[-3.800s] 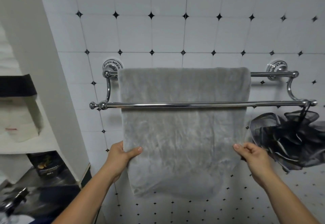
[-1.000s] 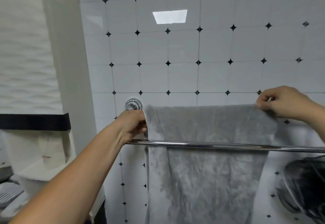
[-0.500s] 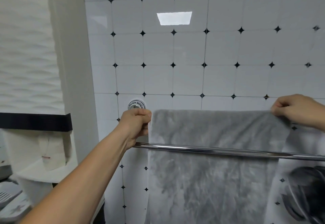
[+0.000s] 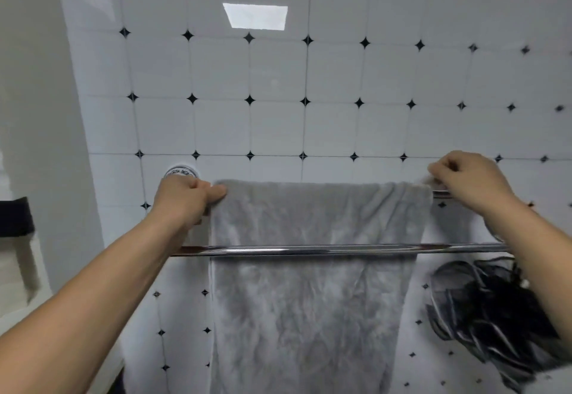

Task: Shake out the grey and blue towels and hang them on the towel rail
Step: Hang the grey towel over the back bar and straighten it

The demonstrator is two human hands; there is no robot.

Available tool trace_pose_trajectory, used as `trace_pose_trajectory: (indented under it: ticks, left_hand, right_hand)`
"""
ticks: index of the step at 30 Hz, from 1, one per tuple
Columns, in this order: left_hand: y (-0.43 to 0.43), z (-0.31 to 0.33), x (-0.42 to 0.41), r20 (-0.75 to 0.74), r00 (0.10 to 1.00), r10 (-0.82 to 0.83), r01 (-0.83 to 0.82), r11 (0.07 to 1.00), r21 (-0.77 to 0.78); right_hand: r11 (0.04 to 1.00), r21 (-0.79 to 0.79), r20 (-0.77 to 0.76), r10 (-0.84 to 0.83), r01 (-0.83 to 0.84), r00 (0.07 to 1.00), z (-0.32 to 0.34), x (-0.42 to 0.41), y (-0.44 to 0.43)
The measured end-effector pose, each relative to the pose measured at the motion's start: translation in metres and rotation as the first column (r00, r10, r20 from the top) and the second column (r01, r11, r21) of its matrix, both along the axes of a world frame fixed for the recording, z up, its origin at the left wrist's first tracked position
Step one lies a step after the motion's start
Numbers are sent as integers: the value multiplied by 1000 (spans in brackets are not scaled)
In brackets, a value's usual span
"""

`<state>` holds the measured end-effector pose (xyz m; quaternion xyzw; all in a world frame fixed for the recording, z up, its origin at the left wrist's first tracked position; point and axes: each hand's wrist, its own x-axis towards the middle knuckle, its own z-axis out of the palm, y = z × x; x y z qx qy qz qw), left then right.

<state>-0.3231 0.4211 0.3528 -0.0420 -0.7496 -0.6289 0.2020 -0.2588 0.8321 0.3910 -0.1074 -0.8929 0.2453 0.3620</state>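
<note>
Hanging across the middle of the frame, the grey towel (image 4: pixel 312 294) is draped over the back bar of the towel rail (image 4: pixel 340 250), whose front chrome bar crosses in front of the cloth from centre left to the right edge. The left hand (image 4: pixel 185 200) is at the towel's upper left corner, its grip closed with thumb and fingers pinching the fold just below the round wall mount (image 4: pixel 181 172). The right hand (image 4: pixel 467 181) is at the upper right corner, grip narrow, fingertips bunched on the edge where the fabric puckers a little above a short stretch of bare back bar.

The step in hand looks like squaring the grey towel on the back bar, drawing its top fold flat and even, and it seems nearly done: the cloth falls fairly straight below the front bar to the bottom of the frame. A dark mesh bath sponge (image 4: pixel 492 316) hangs at lower right, just beside the towel's right edge.

No blue towel is in view, so that half of the task appears still to come. The next move likely calls for letting go of both corners without dragging the cloth sideways, then fetching the blue towel, shaking it out, and laying it over the free front bar.
</note>
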Motion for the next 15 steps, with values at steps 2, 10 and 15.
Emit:
trace_pose_trajectory:
  ticks: [2,10,15]
  left_hand:
    - [-5,7,-4,-45,998,41,-43,997,-62]
    - [-5,30,-6,-204,942,268,-331,842,-425]
    - [-28,22,-10,-134,968,212,-240,937,-252]
  right_hand:
    - [996,-84,13,-15,16,1000,-5,13,1]
    - [937,-331,36,130,-111,991,-23,6,2]
    - [990,-138,56,-19,27,998,-11,16,28]
